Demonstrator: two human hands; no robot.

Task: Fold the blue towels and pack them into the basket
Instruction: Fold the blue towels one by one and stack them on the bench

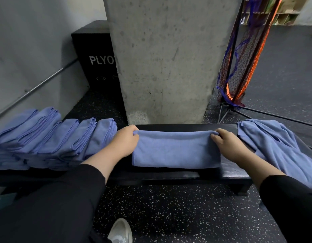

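Two hands, left hand (125,139) and right hand (225,141), pinch the soft, limp towel (176,150) at its 12 o'clock corners, probably light; basket unseen.

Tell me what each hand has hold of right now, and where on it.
Both hold the same blue towel: left hand pinches its far left corner, right hand its far right corner.

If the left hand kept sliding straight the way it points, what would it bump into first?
The left hand, pinching the folded blue towel on the black padded bench, points away from the person. Past the bench's far edge, it would probably meet the grey concrete pillar first, though depth is unclear.
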